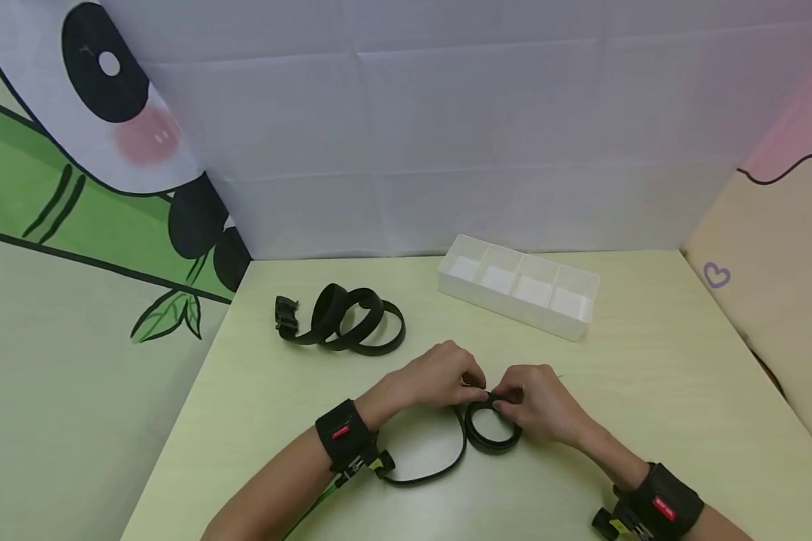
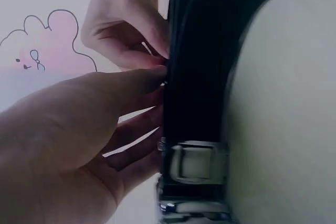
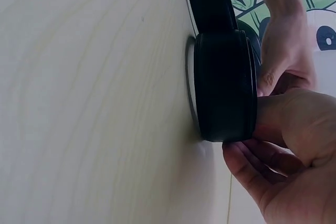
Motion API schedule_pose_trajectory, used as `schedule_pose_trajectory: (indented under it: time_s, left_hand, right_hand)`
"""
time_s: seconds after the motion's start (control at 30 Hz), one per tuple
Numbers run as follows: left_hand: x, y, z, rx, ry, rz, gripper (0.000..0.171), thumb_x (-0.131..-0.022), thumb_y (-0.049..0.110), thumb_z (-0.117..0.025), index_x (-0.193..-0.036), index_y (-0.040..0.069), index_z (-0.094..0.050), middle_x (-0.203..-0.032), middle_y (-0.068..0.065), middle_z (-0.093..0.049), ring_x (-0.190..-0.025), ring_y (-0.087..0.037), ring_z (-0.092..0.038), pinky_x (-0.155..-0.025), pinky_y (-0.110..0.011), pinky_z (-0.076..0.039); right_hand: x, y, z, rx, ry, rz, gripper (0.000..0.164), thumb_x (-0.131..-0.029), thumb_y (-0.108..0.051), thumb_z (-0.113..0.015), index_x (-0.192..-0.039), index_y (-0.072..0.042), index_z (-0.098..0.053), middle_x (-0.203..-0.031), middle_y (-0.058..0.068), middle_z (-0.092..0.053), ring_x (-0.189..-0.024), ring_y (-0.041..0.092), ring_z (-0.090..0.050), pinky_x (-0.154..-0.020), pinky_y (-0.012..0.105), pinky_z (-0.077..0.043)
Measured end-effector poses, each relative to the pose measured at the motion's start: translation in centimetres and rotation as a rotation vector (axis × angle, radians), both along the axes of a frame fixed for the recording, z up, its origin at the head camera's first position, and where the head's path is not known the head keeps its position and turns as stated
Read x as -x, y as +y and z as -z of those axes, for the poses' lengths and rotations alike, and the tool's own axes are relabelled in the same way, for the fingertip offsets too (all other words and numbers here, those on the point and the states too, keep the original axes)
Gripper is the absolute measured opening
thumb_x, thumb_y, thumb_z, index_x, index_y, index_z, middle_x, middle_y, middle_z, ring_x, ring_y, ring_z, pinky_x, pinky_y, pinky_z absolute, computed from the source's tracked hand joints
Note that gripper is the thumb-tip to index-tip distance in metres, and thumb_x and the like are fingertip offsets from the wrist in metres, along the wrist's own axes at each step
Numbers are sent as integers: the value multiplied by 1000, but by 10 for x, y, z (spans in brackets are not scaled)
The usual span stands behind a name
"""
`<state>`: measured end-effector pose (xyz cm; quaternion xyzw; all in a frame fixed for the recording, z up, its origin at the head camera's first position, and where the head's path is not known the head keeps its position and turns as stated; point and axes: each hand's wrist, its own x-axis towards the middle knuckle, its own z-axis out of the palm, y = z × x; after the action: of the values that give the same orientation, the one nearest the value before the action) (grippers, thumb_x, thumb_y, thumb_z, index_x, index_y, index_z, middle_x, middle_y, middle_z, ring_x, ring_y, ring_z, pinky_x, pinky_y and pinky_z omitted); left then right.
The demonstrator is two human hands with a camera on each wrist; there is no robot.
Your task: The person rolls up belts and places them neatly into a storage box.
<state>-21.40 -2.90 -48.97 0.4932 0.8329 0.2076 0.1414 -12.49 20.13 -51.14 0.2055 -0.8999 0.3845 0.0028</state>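
A black leather belt (image 1: 492,448) stands on its edge, partly wound into a coil, with a loose strap curving left under the left forearm. My left hand (image 1: 440,374) pinches the strap at the coil's far left side. Thumb and fingers of my right hand (image 1: 544,402) grip the coil's wall at its far right, the thumb on the inner side. Both hands' fingertips nearly meet there. In the left wrist view, a metal buckle (image 2: 177,163) shows on the dark strap below the fingers. The coil's outer face fills the middle of the right wrist view.
Another black belt (image 1: 362,330), loosely looped, stands at the back left with its buckle end (image 1: 286,315) to the left. Behind the hands is a white tray (image 1: 507,300) split into several compartments. A printed cloth (image 1: 413,135) hangs along the table's back edge.
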Motion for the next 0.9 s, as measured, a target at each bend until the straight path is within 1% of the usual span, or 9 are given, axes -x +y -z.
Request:
schedule_pose_trajectory:
  time_s: [0.07,0.13,0.27,0.37,0.47,0.6,0.73,0.8,0.9]
  left_hand:
    - [3,4,-1,15,-30,9,9,-103,26,-84,-99,22,-91,-93,12,-87,-84,9,-73,-76,-11,-54]
    - [4,7,-3,27,-33,9,9,-102,26,-86,-96,23,-91,-88,14,-86,-77,12,-69,-71,-10,-51]
    - [4,11,-7,47,-32,-13,8,-100,24,-87,-94,22,-92,-85,13,-86,-74,11,-68,-69,-10,-50]
    - [3,11,-8,50,-32,-36,7,-98,22,-88,-93,21,-92,-83,11,-85,-73,8,-69,-68,-11,-50]
    - [4,12,-8,52,-16,-61,7,-97,21,-89,-90,19,-91,-80,10,-84,-69,6,-66,-66,-12,-49]
    - [4,13,-8,54,-17,-137,11,-95,19,-89,-84,18,-89,-75,10,-81,-63,5,-62,-60,-12,-46]
    - [0,15,-6,58,-27,-231,19,-94,19,-89,-75,18,-86,-65,10,-74,-56,2,-56,-55,-14,-42]
    - [-2,15,-5,56,-26,-258,22,-94,19,-89,-72,17,-84,-62,10,-72,-55,0,-55,-54,-15,-41]
    - [-3,15,-5,49,-23,-271,22,-93,19,-90,-72,16,-84,-63,9,-72,-56,-1,-56,-54,-15,-41]
  right_hand:
    - [0,0,1,5,-1,0,13,-91,3,-88,-97,-8,-86,-91,-1,-83,-77,-6,-68,-67,19,-58]
    - [1,0,1,10,2,4,12,-90,3,-89,-97,-7,-87,-93,1,-85,-79,-5,-70,-68,19,-59]
    - [3,-1,3,10,31,12,14,-90,4,-89,-97,-8,-88,-94,2,-86,-80,-2,-74,-69,20,-60]
    - [6,-2,4,-20,85,12,15,-88,4,-90,-95,-9,-88,-92,1,-86,-80,0,-74,-70,20,-59]
    - [10,-5,4,-61,172,1,16,-87,5,-90,-94,-9,-87,-90,-1,-84,-81,4,-74,-71,22,-59]
    - [17,-6,7,-86,256,-19,14,-87,6,-89,-95,-6,-88,-91,1,-83,-83,10,-76,-72,25,-60]
    - [21,-6,9,-89,272,-29,12,-88,5,-88,-97,-3,-88,-93,4,-83,-85,14,-77,-72,26,-61]
    - [22,-6,9,-94,279,-29,13,-88,6,-88,-98,-3,-88,-94,4,-84,-85,14,-77,-73,25,-61]
    - [23,-6,10,-93,283,-33,14,-88,7,-87,-98,-3,-88,-94,4,-83,-84,14,-76,-72,25,-60]
